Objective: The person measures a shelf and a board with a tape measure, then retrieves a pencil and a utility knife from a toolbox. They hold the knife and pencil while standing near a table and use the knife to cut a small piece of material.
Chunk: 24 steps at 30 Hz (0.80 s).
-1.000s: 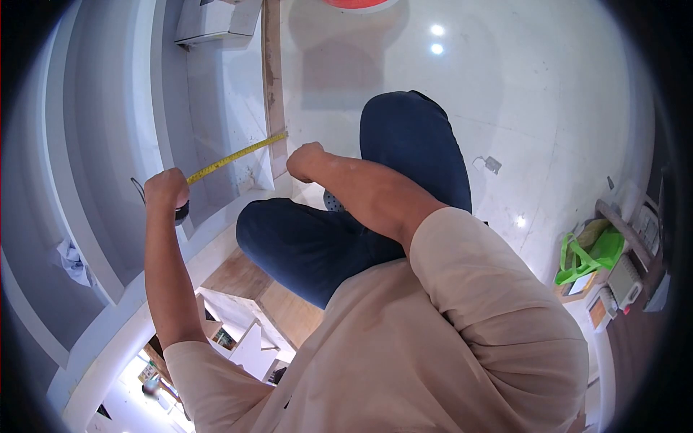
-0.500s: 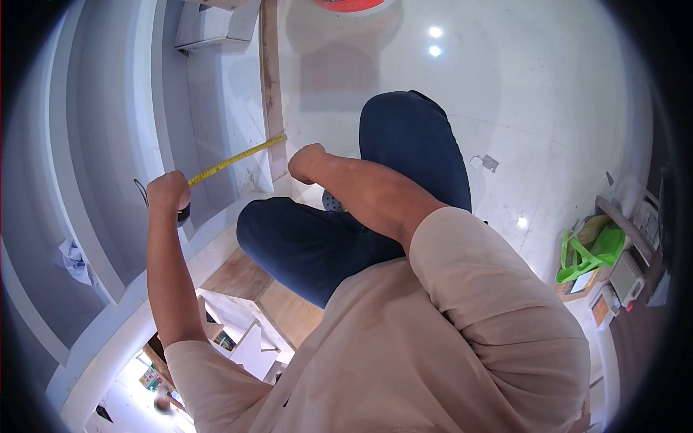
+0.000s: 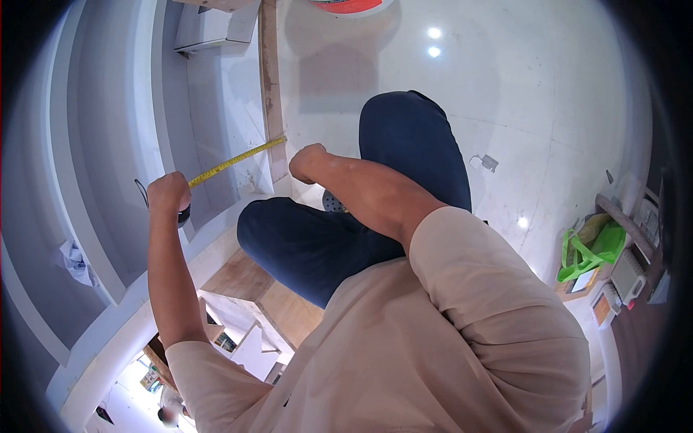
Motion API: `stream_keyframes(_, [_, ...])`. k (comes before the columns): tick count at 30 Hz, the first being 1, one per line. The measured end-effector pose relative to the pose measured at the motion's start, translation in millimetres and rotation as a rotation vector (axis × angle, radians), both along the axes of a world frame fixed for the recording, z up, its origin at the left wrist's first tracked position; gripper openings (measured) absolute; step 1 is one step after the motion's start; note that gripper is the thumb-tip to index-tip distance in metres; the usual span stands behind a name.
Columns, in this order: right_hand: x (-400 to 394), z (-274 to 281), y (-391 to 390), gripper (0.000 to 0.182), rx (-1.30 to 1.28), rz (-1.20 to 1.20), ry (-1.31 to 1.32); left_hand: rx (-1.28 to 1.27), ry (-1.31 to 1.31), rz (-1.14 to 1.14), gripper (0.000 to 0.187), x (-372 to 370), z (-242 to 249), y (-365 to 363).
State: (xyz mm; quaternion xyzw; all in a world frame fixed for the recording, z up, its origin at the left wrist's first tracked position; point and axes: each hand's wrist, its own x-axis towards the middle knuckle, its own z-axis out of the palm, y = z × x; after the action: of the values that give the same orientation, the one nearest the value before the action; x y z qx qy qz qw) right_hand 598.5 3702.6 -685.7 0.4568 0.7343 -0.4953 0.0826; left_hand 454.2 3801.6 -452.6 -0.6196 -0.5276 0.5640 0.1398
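Across the shelf [image 3: 225, 86], the tape [image 3: 234, 160] stretches to the wooden edge [image 3: 271, 86], its dark case [image 3: 184, 215] clamped in the left hand [image 3: 169, 192]. Near the tape's end, the right hand [image 3: 308, 163] has curled fingers, and whether they grip anything cannot be told. Farther out, a green bag [image 3: 593, 254] sits well apart, across the pale floor [image 3: 520, 94].
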Motion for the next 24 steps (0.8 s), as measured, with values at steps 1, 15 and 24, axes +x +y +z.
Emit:
stream_keyframes(1, [0.5, 0.8, 0.0, 0.032, -0.004, -0.001, -0.002, 0.003, -0.003, 0.0, 0.021, -0.7, 0.0, 0.0])
stream_keyframes(15, [0.2, -4.2, 2.5, 0.032, -0.035, -0.01, -0.008, 0.007, -0.044, -0.022, 0.019, -10.4, 1.5, -0.5])
stream_keyframes(24, [-4.8, -8.6, 3.0, 0.031, -0.012, -0.008, -0.005, 0.007, -0.047, -0.014, 0.019, -4.6, 4.2, -4.9])
